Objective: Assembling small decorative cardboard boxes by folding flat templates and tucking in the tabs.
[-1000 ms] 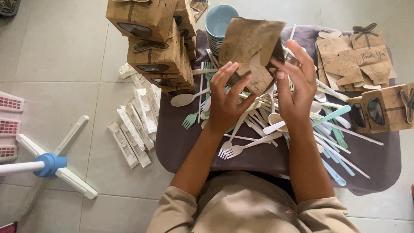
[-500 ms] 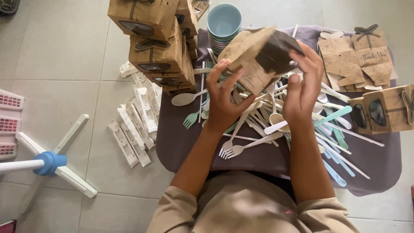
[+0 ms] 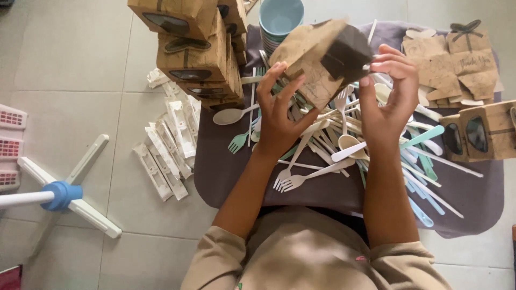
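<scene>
Head view: both hands hold a brown kraft box up over the worktop. Left hand grip spread, fingertips pressed on box's near side. Right hand grip pinching box's dark open end. Below: pile of plastic cutlery. Stack of finished boxes far left, blue cups behind, flat box blanks at right.

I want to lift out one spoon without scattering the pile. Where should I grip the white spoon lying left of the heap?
Probably by the white spoon's bowl, coming from the left: the bowl lies clear on the mat, while its handle runs right under the pile of cutlery.
</scene>
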